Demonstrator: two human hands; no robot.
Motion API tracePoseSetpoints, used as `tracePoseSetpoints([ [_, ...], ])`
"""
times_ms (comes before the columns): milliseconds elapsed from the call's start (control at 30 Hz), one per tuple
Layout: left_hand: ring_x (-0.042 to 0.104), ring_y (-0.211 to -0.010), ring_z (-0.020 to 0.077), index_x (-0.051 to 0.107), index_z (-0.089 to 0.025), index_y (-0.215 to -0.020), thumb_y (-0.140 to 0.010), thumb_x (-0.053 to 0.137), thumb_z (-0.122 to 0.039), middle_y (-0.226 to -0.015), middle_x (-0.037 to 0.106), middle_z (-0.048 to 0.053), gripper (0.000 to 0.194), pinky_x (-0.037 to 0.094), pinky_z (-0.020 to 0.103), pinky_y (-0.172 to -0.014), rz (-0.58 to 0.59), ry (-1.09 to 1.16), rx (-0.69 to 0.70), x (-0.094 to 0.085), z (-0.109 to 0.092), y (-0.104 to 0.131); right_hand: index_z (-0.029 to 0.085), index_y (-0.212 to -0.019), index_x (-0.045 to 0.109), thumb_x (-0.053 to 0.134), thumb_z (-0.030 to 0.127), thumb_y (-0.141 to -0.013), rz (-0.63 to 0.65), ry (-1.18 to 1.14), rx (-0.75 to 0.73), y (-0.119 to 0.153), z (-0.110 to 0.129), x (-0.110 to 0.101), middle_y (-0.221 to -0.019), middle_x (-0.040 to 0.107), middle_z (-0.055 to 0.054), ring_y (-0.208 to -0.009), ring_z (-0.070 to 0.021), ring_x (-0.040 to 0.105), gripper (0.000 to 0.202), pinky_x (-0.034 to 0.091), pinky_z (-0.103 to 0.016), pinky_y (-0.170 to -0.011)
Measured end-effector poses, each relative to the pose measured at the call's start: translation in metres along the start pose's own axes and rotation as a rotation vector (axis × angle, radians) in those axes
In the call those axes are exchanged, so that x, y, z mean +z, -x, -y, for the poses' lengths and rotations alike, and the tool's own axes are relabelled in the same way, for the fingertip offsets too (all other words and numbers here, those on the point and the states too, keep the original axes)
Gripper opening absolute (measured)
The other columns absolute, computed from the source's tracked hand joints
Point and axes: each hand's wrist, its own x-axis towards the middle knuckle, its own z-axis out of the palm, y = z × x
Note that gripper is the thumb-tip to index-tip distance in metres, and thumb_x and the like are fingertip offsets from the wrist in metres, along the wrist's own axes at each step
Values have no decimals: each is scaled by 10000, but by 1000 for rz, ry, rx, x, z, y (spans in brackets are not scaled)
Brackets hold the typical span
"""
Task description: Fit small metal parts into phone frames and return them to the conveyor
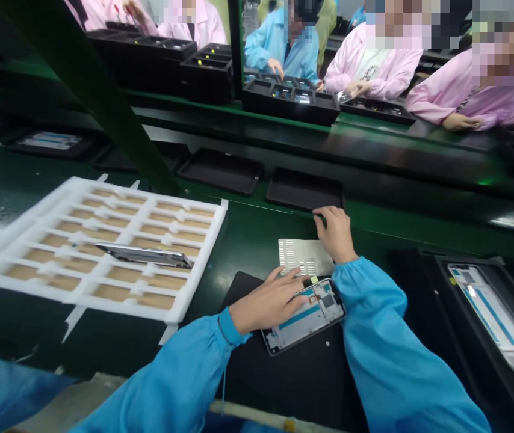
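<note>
My left hand lies palm down with its fingers stretched out over the upper left part of a phone frame. That frame, with blue strips and a yellow tab at its edge, rests on a black mat. My right hand is raised beyond it, thumb and forefinger pinched together; whatever sits between them is too small to make out. Below and left of the right hand is a pale sheet of small stickers, partly covered by that hand.
To the left, a white foam rack holds one phone frame on edge. Another phone frame lies in a black tray at right. Black trays line the back. A green post slants across. Several co-workers sit opposite.
</note>
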Motion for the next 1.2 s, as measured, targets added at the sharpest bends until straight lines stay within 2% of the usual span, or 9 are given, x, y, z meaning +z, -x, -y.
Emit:
tracePoseSetpoints([
  [67, 246, -1484, 259, 545, -205, -1280, -1037, 367, -337, -1495, 468, 78, 329, 209, 544, -1213, -1, -19, -3, 3, 2, -1, 183, -969, 656, 471, 211, -945, 127, -69, -81, 20, 0, -11, -977, 655, -90, -907, -220, 594, 188, 467, -374, -853],
  [167, 256, -1480, 274, 597, -193, -1171, -1032, 388, -333, -1498, 464, 81, 287, 218, 546, -1206, 1, -61, -2, 4, 2, -1, 200, -864, 655, 538, 198, -924, 291, -116, -169, 43, 0, -21, -861, 654, -35, -802, -173, 612, 132, 495, -288, -748],
  [367, 248, -1481, 281, 624, -171, -1087, -1025, 408, -315, -1510, 441, 104, 266, 213, 531, -1208, 23, -102, -7, 2, 1, -1, 171, -883, 608, 464, 137, -955, 364, 2, -235, 59, 10, -20, -927, 620, -104, -900, -245, 558, 164, 446, -361, -797],
  [567, 252, -1483, 264, 626, -160, -1063, -1028, 392, -311, -1515, 426, 137, 280, 200, 533, -1208, 47, -130, 7, 3, 1, -2, 193, -836, 544, 458, 157, -955, 331, 45, -233, 63, 14, -18, -920, 591, -109, -892, -263, 514, 152, 395, -381, -812],
  [767, 243, -1486, 288, 612, -155, -959, -1020, 405, -282, -1481, 463, 130, 250, 134, 585, -1211, 52, -181, 39, 3, 0, -1, 195, -915, 488, 322, 235, -1008, 120, -108, -13, 72, 6, 8, -918, 566, -89, -875, -223, 536, 194, 434, -336, -783],
  [867, 304, -1461, 279, 593, -159, -908, -1022, 397, -295, -1458, 462, 119, 264, 100, 597, -1214, 54, -178, 52, 3, 1, 0, 198, -930, 470, 292, 268, -1012, 79, -222, 51, 72, 7, 13, -882, 568, -70, -820, -204, 549, 208, 454, -316, -738],
  [1033, 377, -1412, 258, 596, -174, -952, -1023, 386, -318, -1421, 460, 108, 265, 141, 566, -1217, 51, -180, 39, 4, -1, -1, 213, -801, 538, 510, 299, -918, 148, -368, 9, 60, -3, -14, -861, 601, -62, -863, -222, 552, 147, 439, -353, -835],
  [1133, 417, -1378, 249, 603, -169, -979, -1015, 408, -290, -1385, 481, 123, 232, 209, 553, -1197, 45, -187, 34, 5, -2, -2, 211, -768, 561, 579, 344, -882, 165, -458, 29, 52, -16, -37, -785, 615, -40, -775, -202, 569, 176, 462, -341, -764],
  [1200, 444, -1359, 239, 605, -170, -973, -1010, 425, -280, -1369, 499, 125, 214, 235, 552, -1188, 43, -192, 39, 4, -2, -2, 209, -804, 546, 531, 413, -917, 101, -529, 81, 49, -21, -47, -768, 622, -33, -728, -182, 586, 234, 482, -324, -702],
])
